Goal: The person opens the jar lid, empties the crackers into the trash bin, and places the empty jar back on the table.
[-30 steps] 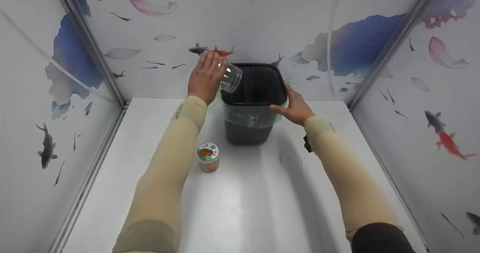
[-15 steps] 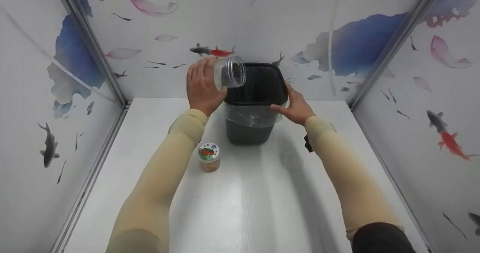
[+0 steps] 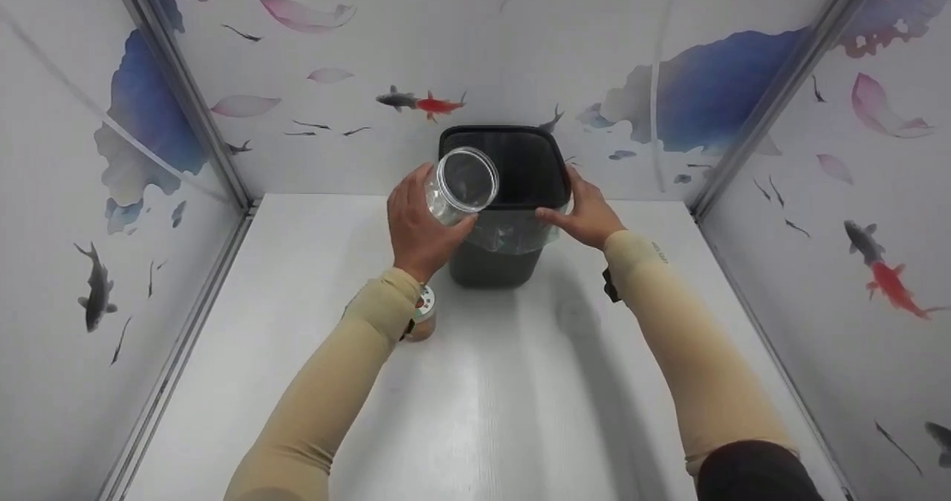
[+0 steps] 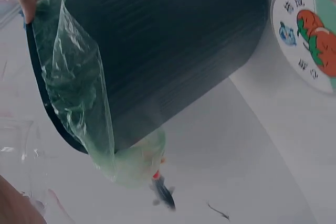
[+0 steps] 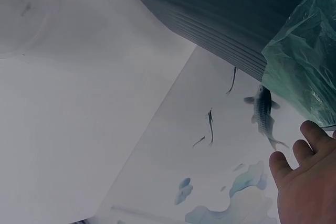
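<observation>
My left hand [image 3: 423, 226] grips a clear, wide-mouthed plastic jar [image 3: 469, 181], its thumb at the lower side and its fingers round the far side. The jar has no lid and looks empty; it is tilted, its round mouth facing up toward the head camera. It overlaps the left rim of a dark trash bin [image 3: 494, 267]. A thin green-tinted plastic bag [image 4: 73, 87] lines the bin and folds down over its outside. My right hand [image 3: 587, 215] holds the bin's right front corner, thumb at the front rim and fingers [image 5: 310, 135] along the side.
A small jar [image 3: 422, 326] with orange contents and a printed lid [image 4: 310, 35] stands in front of the bin, partly behind my left wrist. A clear round disc [image 3: 578, 315] lies on the white table [image 3: 490, 412]. Patterned panels [image 3: 334, 40] enclose the back and sides.
My left hand has come down and toward me with the clear jar, turning its mouth from over the bin to facing upward. The right hand stays at the bin.
</observation>
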A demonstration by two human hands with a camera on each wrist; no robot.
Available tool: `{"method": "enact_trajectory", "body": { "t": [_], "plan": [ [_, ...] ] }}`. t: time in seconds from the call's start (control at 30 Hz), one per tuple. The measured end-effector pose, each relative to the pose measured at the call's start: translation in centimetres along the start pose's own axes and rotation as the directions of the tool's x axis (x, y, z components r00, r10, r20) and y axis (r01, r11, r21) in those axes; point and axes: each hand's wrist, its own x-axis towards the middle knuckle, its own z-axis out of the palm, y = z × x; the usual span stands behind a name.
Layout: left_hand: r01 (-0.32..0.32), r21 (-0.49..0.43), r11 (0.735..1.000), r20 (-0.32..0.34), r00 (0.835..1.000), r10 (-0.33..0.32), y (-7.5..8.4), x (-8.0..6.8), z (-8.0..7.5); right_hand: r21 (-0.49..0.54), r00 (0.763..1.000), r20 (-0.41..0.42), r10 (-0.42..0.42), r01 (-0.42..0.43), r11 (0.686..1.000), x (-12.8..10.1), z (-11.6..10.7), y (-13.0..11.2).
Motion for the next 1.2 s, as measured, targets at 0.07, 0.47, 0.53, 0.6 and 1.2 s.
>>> {"method": "enact_trajectory", "body": {
  "t": [0.07, 0.47, 0.53, 0.6, 1.2],
  "plan": [
    [-0.006, -0.018, 1.000, 0.004, 1.000, 0.006, 0.3, -1.2, 0.4, 0.002, 1.000, 0.000, -0.007, 0.007, 1.000, 0.0, 0.0, 0.0],
    [-0.123, -0.086, 0.989, 0.181, 0.974, 0.137, 2.4, -9.3, 3.0, -0.013, 1.000, -0.011, -0.018, 0.017, 1.000, -0.4, -0.2, -0.1],
    [-0.124, -0.092, 0.988, 0.219, 0.965, 0.141, 2.6, -10.6, 3.6, -0.016, 1.000, -0.012, -0.023, 0.023, 1.000, -0.3, -0.2, -0.1],
    [-0.119, -0.100, 0.988, 0.256, 0.956, 0.141, 2.7, -11.8, 4.2, -0.017, 1.000, -0.014, -0.020, 0.019, 1.000, -0.3, -0.1, -0.1],
    [0.259, -0.074, 0.963, 0.585, 0.794, -0.169, 1.2, -18.0, 9.3, 0.021, 1.000, -0.011, -0.008, 0.009, 1.000, -0.2, 0.1, 0.1]
  ]
}}
